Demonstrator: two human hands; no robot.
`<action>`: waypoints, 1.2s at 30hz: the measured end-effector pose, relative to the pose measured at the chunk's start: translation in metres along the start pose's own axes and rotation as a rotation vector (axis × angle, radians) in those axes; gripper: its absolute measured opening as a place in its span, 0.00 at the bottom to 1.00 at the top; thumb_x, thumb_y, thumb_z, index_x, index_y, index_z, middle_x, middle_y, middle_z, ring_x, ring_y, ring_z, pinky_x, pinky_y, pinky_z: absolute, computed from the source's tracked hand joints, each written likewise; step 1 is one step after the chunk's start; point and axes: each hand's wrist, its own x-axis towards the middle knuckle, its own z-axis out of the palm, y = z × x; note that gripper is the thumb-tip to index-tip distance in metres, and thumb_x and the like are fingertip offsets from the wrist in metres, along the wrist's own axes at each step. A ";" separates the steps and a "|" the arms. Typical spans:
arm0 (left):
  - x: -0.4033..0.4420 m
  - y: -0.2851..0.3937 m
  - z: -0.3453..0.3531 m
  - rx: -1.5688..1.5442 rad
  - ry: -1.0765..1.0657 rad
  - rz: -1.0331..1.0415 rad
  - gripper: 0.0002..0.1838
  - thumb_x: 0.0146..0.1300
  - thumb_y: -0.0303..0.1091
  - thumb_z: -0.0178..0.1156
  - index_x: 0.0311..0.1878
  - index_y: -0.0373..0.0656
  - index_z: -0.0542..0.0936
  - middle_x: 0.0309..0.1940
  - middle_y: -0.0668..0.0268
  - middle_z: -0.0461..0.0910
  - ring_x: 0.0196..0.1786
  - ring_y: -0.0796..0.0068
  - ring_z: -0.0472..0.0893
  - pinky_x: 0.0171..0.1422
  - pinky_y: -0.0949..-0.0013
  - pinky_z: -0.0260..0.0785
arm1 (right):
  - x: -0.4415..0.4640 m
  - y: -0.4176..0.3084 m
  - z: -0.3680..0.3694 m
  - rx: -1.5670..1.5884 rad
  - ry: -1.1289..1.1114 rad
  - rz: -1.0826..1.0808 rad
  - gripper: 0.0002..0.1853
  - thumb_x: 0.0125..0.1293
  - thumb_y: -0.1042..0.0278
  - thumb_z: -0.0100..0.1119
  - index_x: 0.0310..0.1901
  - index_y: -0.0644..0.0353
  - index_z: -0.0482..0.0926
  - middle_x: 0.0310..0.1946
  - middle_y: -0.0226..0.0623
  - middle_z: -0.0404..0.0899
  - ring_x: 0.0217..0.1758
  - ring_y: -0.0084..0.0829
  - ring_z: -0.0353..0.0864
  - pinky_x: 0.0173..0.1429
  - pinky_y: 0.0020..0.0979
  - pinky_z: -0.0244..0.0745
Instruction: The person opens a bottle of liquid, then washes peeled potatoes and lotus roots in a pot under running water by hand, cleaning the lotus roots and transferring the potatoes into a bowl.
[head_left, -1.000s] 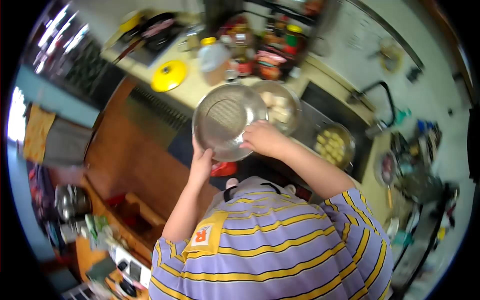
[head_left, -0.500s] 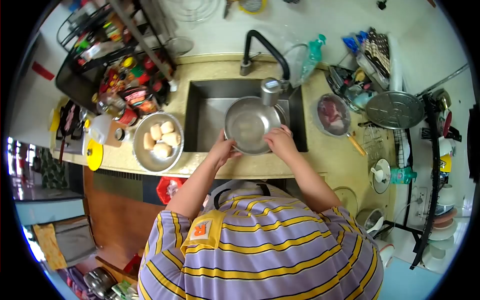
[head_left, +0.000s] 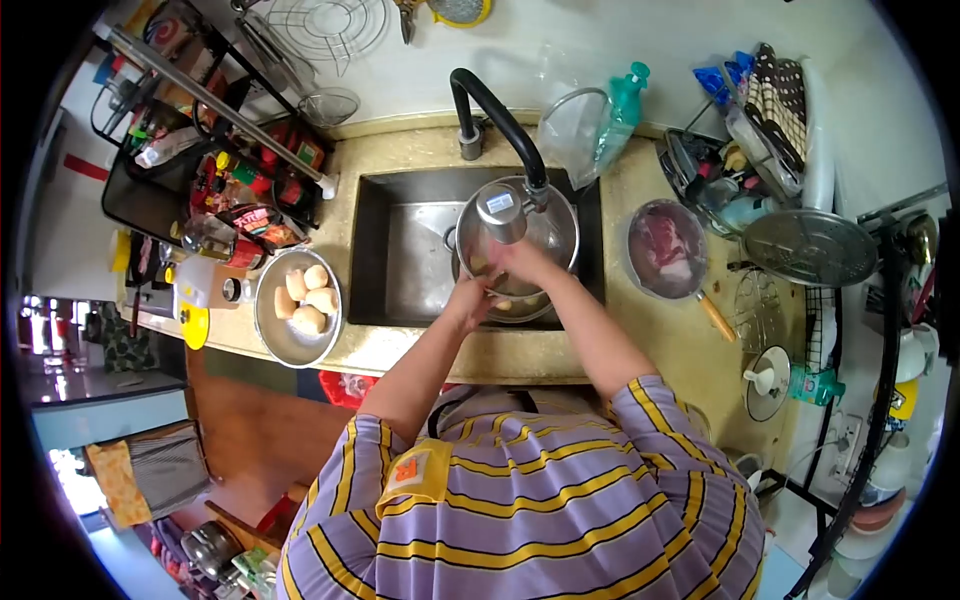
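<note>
A round metal bowl [head_left: 563,238] sits in the sink below the faucet, and a second curved metal rim shows under its near side. My left hand [head_left: 474,298] is closed at the bowl's near-left edge, its fingertips partly hidden. Inside the bowl, my right hand [head_left: 522,262] reaches beneath the cylindrical faucet head [head_left: 500,208]. Its fingers are smeared and half covered by that head, so what they touch is unclear. Small pale bits show near both hands.
Left of the sink [head_left: 400,240], a metal bowl [head_left: 268,335] holds several pale, peeled pieces. To the right stands a wooden-handled pan [head_left: 668,250] with raw meat. A green bottle [head_left: 625,105] is behind the sink, and a dish rack [head_left: 690,180] fills the back right.
My right hand has left the bowl's right rim and moved inside, under the faucet head. My left hand stays near the near-left edge. The view has shifted slightly.
</note>
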 end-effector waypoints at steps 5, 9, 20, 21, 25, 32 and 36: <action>-0.011 0.010 0.004 0.063 0.012 0.041 0.43 0.63 0.17 0.45 0.77 0.63 0.44 0.66 0.58 0.67 0.63 0.60 0.75 0.46 0.56 0.80 | 0.021 0.027 -0.030 0.055 -0.018 0.080 0.11 0.60 0.64 0.64 0.43 0.57 0.84 0.39 0.45 0.86 0.39 0.35 0.86 0.40 0.38 0.78; -0.013 -0.002 0.038 -0.005 0.016 -0.071 0.31 0.64 0.19 0.44 0.71 0.47 0.57 0.59 0.57 0.73 0.54 0.62 0.80 0.44 0.57 0.83 | 0.028 0.003 -0.015 -0.129 0.105 0.169 0.21 0.57 0.49 0.65 0.41 0.59 0.84 0.42 0.52 0.84 0.47 0.49 0.84 0.48 0.44 0.78; -0.043 0.053 -0.005 1.032 0.594 0.765 0.40 0.58 0.11 0.41 0.75 0.51 0.58 0.69 0.48 0.66 0.66 0.46 0.72 0.67 0.59 0.66 | -0.030 0.013 -0.017 -0.603 -0.188 -0.380 0.20 0.68 0.61 0.56 0.59 0.56 0.76 0.60 0.47 0.76 0.59 0.48 0.78 0.60 0.42 0.75; -0.054 0.060 -0.007 1.141 0.651 0.800 0.40 0.58 0.11 0.42 0.74 0.53 0.61 0.69 0.49 0.66 0.65 0.46 0.71 0.67 0.57 0.67 | -0.031 0.009 -0.012 -0.489 -0.191 -0.330 0.22 0.67 0.59 0.58 0.60 0.57 0.74 0.61 0.49 0.74 0.60 0.48 0.77 0.60 0.42 0.75; -0.094 0.076 -0.037 1.383 0.750 0.946 0.41 0.51 0.10 0.47 0.68 0.56 0.70 0.70 0.56 0.66 0.68 0.50 0.70 0.67 0.58 0.69 | -0.032 -0.012 0.009 -0.006 -0.104 0.079 0.38 0.58 0.49 0.70 0.63 0.62 0.66 0.63 0.60 0.69 0.63 0.53 0.73 0.62 0.43 0.73; -0.155 0.075 -0.078 1.355 0.495 1.188 0.42 0.46 0.06 0.55 0.66 0.50 0.71 0.72 0.53 0.63 0.70 0.49 0.68 0.67 0.60 0.69 | -0.061 -0.074 0.009 0.267 -0.130 -0.315 0.42 0.57 0.78 0.64 0.73 0.49 0.58 0.67 0.52 0.66 0.69 0.54 0.67 0.67 0.45 0.68; -0.173 0.065 -0.085 0.935 0.570 1.144 0.45 0.49 0.13 0.61 0.73 0.43 0.59 0.76 0.44 0.49 0.74 0.40 0.59 0.70 0.58 0.65 | -0.095 -0.105 0.005 0.240 0.090 -0.470 0.37 0.61 0.81 0.58 0.72 0.47 0.62 0.65 0.50 0.70 0.67 0.50 0.71 0.68 0.41 0.68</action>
